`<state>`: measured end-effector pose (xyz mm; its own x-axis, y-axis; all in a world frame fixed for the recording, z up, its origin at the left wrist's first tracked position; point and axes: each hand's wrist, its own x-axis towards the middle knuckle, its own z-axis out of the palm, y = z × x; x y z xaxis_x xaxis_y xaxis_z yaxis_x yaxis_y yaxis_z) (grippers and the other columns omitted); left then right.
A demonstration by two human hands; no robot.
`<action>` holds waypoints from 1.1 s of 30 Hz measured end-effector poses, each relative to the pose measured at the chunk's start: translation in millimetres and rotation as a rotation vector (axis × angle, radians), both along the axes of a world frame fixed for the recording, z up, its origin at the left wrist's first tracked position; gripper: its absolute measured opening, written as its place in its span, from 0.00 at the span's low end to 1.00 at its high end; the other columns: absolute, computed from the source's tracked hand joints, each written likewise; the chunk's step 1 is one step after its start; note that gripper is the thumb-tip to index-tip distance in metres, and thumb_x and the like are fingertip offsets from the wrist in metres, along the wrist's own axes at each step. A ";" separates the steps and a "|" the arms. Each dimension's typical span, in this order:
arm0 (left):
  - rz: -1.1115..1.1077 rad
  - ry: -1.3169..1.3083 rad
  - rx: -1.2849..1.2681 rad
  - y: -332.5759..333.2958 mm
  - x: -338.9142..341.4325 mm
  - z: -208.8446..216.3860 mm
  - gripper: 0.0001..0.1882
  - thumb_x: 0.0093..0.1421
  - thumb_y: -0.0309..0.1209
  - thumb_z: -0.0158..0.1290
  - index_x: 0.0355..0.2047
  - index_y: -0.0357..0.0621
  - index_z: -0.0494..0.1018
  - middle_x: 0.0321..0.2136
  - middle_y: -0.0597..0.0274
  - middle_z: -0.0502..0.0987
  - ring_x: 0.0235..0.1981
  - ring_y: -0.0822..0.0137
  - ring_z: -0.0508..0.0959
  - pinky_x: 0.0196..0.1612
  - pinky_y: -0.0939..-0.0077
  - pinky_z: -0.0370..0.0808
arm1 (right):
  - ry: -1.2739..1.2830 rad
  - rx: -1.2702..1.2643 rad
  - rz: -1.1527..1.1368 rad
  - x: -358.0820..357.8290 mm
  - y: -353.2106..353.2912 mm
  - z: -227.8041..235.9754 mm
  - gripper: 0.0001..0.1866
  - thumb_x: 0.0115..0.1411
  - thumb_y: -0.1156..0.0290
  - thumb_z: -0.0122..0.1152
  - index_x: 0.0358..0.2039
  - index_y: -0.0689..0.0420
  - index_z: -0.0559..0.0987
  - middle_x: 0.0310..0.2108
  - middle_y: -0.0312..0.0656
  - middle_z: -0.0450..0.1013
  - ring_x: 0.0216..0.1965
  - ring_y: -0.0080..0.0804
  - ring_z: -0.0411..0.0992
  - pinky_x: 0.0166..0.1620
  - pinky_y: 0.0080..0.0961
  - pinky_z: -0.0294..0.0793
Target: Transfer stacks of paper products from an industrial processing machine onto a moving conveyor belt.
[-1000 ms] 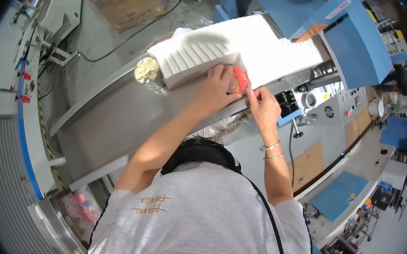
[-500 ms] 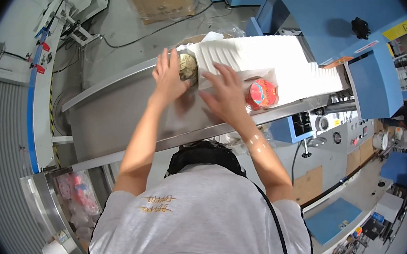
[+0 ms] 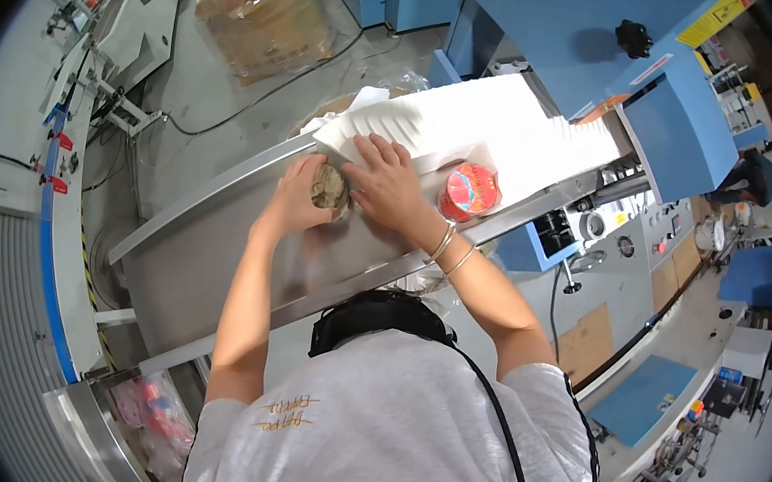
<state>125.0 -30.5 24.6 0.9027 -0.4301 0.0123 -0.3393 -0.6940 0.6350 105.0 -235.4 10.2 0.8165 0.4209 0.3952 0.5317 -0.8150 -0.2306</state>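
Fingers of my left hand (image 3: pixel 292 199) curl round the left side of a round clear jar (image 3: pixel 328 189) with mottled greenish-brown contents. The jar rests on the metal conveyor bed, against the near left end of a pile of wavy white sheets (image 3: pixel 476 103). My right hand (image 3: pixel 390 185) lies just right of the jar, its fingers stretched over the end of the sheets and its thumb close to the jar's side. To its right is a red round container (image 3: pixel 469 191) with a colourful top, lying in a pale wrapper on the white sheets.
Metal rails (image 3: pixel 213 190) edge the conveyor bed. A blue machine (image 3: pixel 558 33) with a black knob stands at the far right end. Beyond the bed, a cardboard box (image 3: pixel 272 27) in clear plastic sits on the floor, with a black cable beside it. Plastic bags (image 3: pixel 151 414) lie at lower left.
My left hand has closed round the jar. My right hand has moved left, from beside the red container to the jar's side and the sheet ends. The view has shifted slightly.
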 end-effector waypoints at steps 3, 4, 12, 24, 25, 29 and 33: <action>0.006 0.101 0.025 -2.5 -2.4 -0.3 0.48 0.35 0.38 0.65 0.59 0.40 0.60 0.56 0.51 0.65 0.58 0.50 0.63 0.60 0.61 0.61 | 0.004 0.006 0.021 -1.1 -1.2 0.5 0.26 0.46 0.64 0.68 0.48 0.45 0.74 0.61 0.45 0.58 0.63 0.47 0.54 0.61 0.46 0.54; -0.032 0.099 0.045 -3.5 -5.0 1.5 0.45 0.37 0.39 0.65 0.58 0.39 0.62 0.54 0.52 0.67 0.56 0.52 0.66 0.59 0.63 0.63 | 0.004 -0.012 0.032 -0.5 -1.6 0.5 0.26 0.46 0.64 0.68 0.48 0.45 0.74 0.61 0.45 0.58 0.63 0.46 0.54 0.61 0.46 0.54; 0.417 0.738 -0.507 -11.9 20.7 5.8 0.33 0.62 0.54 0.50 0.54 0.37 0.66 0.35 0.60 0.74 0.34 0.70 0.73 0.43 0.73 0.71 | -0.007 -0.046 0.073 -3.4 -3.7 4.0 0.32 0.41 0.63 0.71 0.50 0.46 0.72 0.61 0.45 0.57 0.62 0.45 0.55 0.60 0.44 0.55; 0.632 0.780 -0.711 -52.0 23.9 -8.1 0.30 0.61 0.57 0.47 0.53 0.46 0.68 0.45 0.62 0.75 0.38 0.67 0.76 0.37 0.67 0.72 | 0.041 0.213 0.192 -24.1 -52.5 31.3 0.21 0.50 0.67 0.65 0.46 0.51 0.74 0.55 0.42 0.66 0.58 0.42 0.63 0.56 0.41 0.64; 0.637 0.778 -0.714 -53.7 24.0 -9.1 0.30 0.61 0.57 0.47 0.53 0.46 0.68 0.45 0.62 0.75 0.38 0.67 0.76 0.37 0.67 0.72 | 0.047 0.265 0.155 -23.9 -62.0 31.1 0.19 0.51 0.68 0.65 0.44 0.53 0.76 0.51 0.42 0.70 0.53 0.41 0.67 0.54 0.39 0.66; 0.715 0.779 -0.723 -59.5 25.6 -13.2 0.32 0.62 0.56 0.46 0.56 0.46 0.66 0.49 0.63 0.73 0.48 0.66 0.73 0.46 0.62 0.70 | -0.002 0.317 0.019 -23.2 -103.1 41.8 0.12 0.52 0.69 0.63 0.37 0.54 0.80 0.35 0.42 0.76 0.37 0.42 0.74 0.40 0.35 0.73; 0.691 0.713 -0.914 -57.9 24.5 -24.7 0.35 0.63 0.53 0.47 0.62 0.42 0.58 0.56 0.57 0.67 0.56 0.62 0.68 0.52 0.62 0.67 | -0.048 0.076 -0.290 1.4 -154.3 30.3 0.10 0.55 0.71 0.57 0.38 0.54 0.79 0.29 0.47 0.76 0.32 0.46 0.74 0.36 0.38 0.75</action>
<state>149.4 -88.4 -0.1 0.8595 0.0212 -0.5107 0.4997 0.1754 0.8482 106.4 -389.7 40.5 0.8780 0.1408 0.4575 0.2913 -0.9156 -0.2772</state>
